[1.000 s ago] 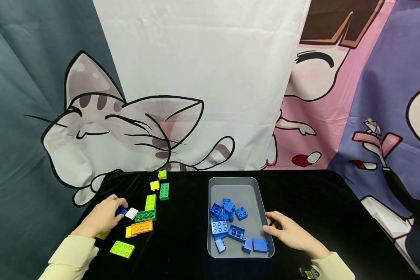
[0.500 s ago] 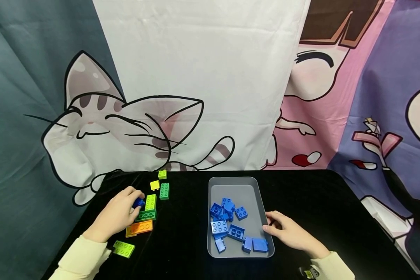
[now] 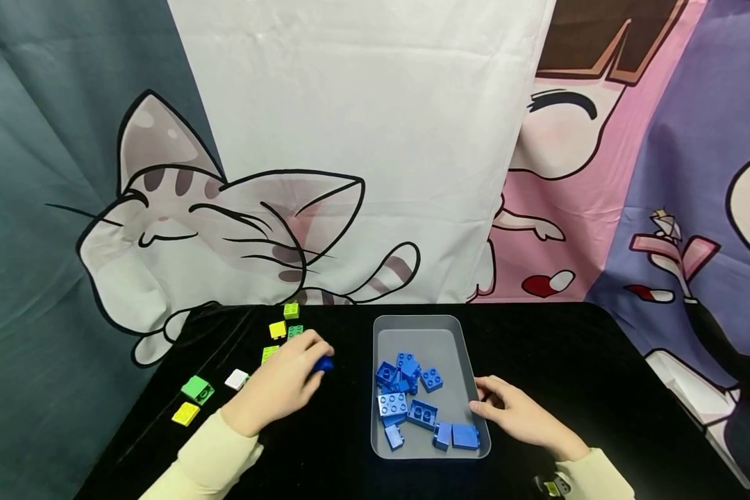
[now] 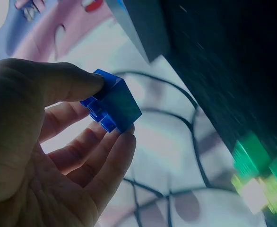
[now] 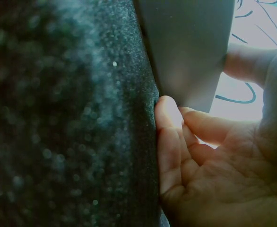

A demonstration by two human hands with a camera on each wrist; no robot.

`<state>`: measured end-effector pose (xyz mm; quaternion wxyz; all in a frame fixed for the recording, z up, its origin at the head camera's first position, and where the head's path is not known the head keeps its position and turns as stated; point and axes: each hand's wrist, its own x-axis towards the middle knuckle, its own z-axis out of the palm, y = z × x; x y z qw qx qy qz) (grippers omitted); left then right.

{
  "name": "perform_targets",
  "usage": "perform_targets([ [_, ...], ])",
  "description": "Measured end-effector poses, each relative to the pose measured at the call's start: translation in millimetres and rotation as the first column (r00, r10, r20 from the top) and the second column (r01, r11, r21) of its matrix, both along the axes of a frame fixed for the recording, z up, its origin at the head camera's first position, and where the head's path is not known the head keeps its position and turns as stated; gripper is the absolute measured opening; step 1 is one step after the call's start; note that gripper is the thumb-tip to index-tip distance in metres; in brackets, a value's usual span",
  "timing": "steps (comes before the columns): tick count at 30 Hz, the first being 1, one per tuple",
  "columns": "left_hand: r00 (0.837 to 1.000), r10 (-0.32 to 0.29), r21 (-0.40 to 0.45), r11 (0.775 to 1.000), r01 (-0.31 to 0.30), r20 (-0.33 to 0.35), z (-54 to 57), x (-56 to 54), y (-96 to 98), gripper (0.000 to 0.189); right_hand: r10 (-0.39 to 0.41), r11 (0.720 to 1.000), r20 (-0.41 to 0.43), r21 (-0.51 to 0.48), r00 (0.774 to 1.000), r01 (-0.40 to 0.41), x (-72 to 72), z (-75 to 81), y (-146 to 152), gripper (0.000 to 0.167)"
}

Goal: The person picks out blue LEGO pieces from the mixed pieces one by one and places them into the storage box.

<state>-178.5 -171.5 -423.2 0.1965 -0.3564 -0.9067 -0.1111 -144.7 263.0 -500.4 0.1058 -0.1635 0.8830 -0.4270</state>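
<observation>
My left hand (image 3: 285, 380) pinches a blue building brick (image 3: 323, 364) between thumb and fingertips, over the black cloth left of the grey tray. Close up in the left wrist view, the blue brick (image 4: 117, 101) has its studs turned toward my palm. My right hand (image 3: 525, 417) holds the right side of the grey tray (image 3: 461, 347), thumb at the rim. In the right wrist view the other fingers (image 5: 169, 142) lie low against the tray's outer wall (image 5: 186, 56). Several blue bricks (image 3: 422, 413) lie inside the tray, mostly toward its near half.
Left of the tray lie a white brick (image 3: 236, 378), a green brick (image 3: 197, 389) and a yellow brick (image 3: 186, 414). Farther back are another yellow brick (image 3: 278, 329) and a lime brick (image 3: 291, 310). My left arm covers other bricks. A printed curtain (image 3: 350, 139) hangs behind the table.
My left hand has lifted the blue brick from among the bricks at the left and carried it right, toward the tray. My right hand and the tray have stayed put.
</observation>
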Motion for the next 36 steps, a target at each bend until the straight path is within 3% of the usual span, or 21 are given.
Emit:
perform_targets([
  [11, 0.990, -0.095, -0.069, 0.992, 0.102, 0.104, 5.8, 12.0, 71.7, 0.029, 0.006, 1.000, 0.005, 0.005, 1.000, -0.006, 0.5, -0.3, -1, 0.046],
  [20, 0.979, -0.199, -0.124, 0.971, 0.203, 0.046, 8.5, 17.1, 112.3, 0.023, 0.001, 1.000, -0.003, 0.007, 1.000, -0.001, 1.0, -0.3, -1, 0.046],
  [26, 0.973, -0.229, -0.149, 0.961, 0.231, 0.032, 5.2, 21.6, 132.9, 0.020, -0.002, 1.000, -0.003, -0.003, 1.000, 0.002, 0.6, -0.9, 0, 0.044],
  [30, 0.974, -0.219, -0.200, 0.953, 0.225, 0.052, -1.7, 24.7, 138.1, 0.042, -0.004, 1.000, -0.006, -0.003, 1.000, 0.004, -0.1, -1.5, 0, 0.044],
  [34, 0.975, -0.182, -0.232, 0.950, 0.208, 0.128, -8.2, 28.3, 135.3, 0.079, -0.009, 1.000, -0.003, 0.005, 1.000, 0.009, -0.7, -1.2, 0, 0.045],
  [36, 0.972, -0.172, -0.211, 0.956, 0.203, 0.157, -9.6, 29.7, 132.5, 0.087, -0.012, 1.000, 0.001, 0.004, 1.000, 0.012, -0.7, -0.8, 0, 0.045],
])
